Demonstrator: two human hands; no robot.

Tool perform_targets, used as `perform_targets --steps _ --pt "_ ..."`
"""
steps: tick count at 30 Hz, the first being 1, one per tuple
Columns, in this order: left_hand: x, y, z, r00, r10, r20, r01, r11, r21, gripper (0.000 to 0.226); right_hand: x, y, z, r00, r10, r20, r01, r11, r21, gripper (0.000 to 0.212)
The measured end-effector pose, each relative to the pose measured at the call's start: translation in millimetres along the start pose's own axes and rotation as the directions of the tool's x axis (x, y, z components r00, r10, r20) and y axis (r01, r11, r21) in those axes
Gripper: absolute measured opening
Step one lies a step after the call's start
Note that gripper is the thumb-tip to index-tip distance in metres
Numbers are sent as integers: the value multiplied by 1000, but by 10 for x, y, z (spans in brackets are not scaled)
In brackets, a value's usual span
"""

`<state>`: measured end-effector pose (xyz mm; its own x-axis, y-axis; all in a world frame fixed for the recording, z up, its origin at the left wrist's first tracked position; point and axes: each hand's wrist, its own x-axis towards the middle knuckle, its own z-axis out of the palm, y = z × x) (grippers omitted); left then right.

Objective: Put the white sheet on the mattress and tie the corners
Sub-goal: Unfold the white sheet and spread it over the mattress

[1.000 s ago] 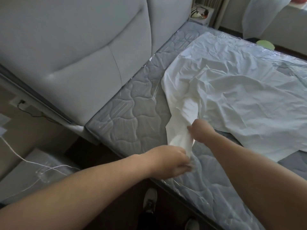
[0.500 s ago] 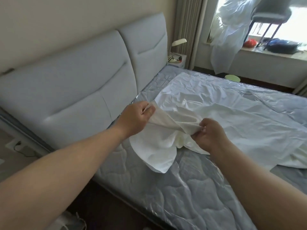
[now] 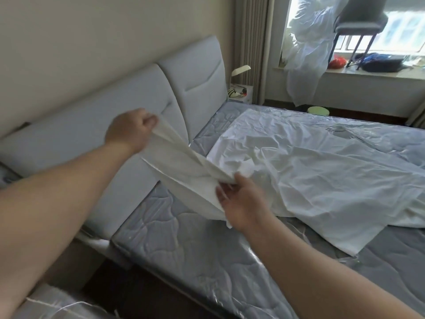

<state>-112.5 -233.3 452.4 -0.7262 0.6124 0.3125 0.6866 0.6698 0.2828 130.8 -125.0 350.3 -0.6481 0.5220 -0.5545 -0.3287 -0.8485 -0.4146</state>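
A wrinkled white sheet (image 3: 322,166) lies over the middle of the grey quilted mattress (image 3: 184,245), which is wrapped in clear plastic. My left hand (image 3: 131,132) grips the sheet's near corner in a fist and lifts it up in front of the headboard. The cloth stretches taut from there down to my right hand (image 3: 241,203), which holds the sheet with loosely curled fingers, palm toward me. The mattress corner nearest me is bare.
A grey padded headboard (image 3: 115,116) runs along the left. A nightstand with a lamp (image 3: 239,88) stands at the far corner. Beyond the bed are a window ledge with a chair (image 3: 358,26), hanging white cloth (image 3: 305,54) and a green round object (image 3: 318,110) on the floor.
My left hand has risen and moved left with the sheet corner, pulling the cloth taut. My right hand has loosened and turned palm up. The view has lifted toward the window.
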Motion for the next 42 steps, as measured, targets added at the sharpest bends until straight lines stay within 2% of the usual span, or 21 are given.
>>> perform_targets --steps 3,4,6,7,9,10,11,12,14,17,19,20,21,23,24,25,28,31,34,37,42 --pt "102 -138 -75 961 -202 188 148 952 270 30 -182 471 109 983 155 100 -111 928 -356 7" --pt "61 -92 -45 952 -197 233 128 951 281 36 -209 611 109 976 182 117 -107 876 -471 8" --pt "-100 94 78 921 -47 386 6 994 107 51 -236 796 114 966 196 171 -59 804 -591 8" --pt "-222 236 155 852 52 522 -54 998 -10 53 -225 824 126 963 190 192 -38 799 -600 9" --pt "-497 439 351 597 164 785 -88 986 -139 53 -204 776 144 965 160 209 -13 822 -570 8" --pt "-609 508 431 489 182 853 -67 983 -171 54 -184 700 137 969 121 214 21 829 -560 9" --pt "-710 509 474 436 182 881 6 979 -205 58 -143 637 115 972 92 214 46 827 -561 12" --pt "-764 486 541 440 183 879 94 964 -248 63 -92 531 66 977 64 204 60 836 -546 13" --pt "-862 366 634 510 162 845 262 906 -332 77 21 344 -39 987 42 158 42 869 -493 14" --pt "-1060 99 834 545 -99 833 501 834 -229 98 104 76 -139 992 65 109 -23 936 -351 23" --pt "-1299 -95 1047 466 -286 837 669 734 -122 92 119 -12 -144 980 129 152 -86 961 -263 17" --pt "-1439 -163 1148 386 -343 856 745 663 -71 92 106 -42 -118 964 155 214 -104 967 -231 5" --pt "-1586 -182 1230 290 -358 888 817 575 -36 94 78 -64 -72 948 152 280 -98 976 -197 12" --pt "-1864 -148 1399 93 -294 951 940 342 14 107 -7 -76 89 886 183 425 -122 978 -167 15" --pt "-1962 -91 1472 24 -233 972 976 217 28 115 -48 -74 186 859 207 468 -146 976 -164 16" --pt "-2021 -29 1552 1 -173 985 993 115 19 119 -39 -76 260 833 218 508 -152 974 -168 20" --pt "-1998 74 1827 43 76 996 983 -184 -28 106 59 -67 481 798 233 556 -128 967 -221 27" --pt "-1764 57 2009 194 349 917 893 -450 -18 91 286 1 672 785 218 580 -88 966 -244 31" --pt "-1470 -8 2100 292 421 859 734 -674 80 84 507 97 831 818 179 546 -49 968 -244 37" --pt "-1136 -243 2101 228 342 912 655 -747 116 52 740 224 1007 866 137 481 1 962 -274 20" --pt "-576 -775 2063 246 121 962 724 -683 -99 17 1086 237 1173 913 66 401 58 955 -291 16"
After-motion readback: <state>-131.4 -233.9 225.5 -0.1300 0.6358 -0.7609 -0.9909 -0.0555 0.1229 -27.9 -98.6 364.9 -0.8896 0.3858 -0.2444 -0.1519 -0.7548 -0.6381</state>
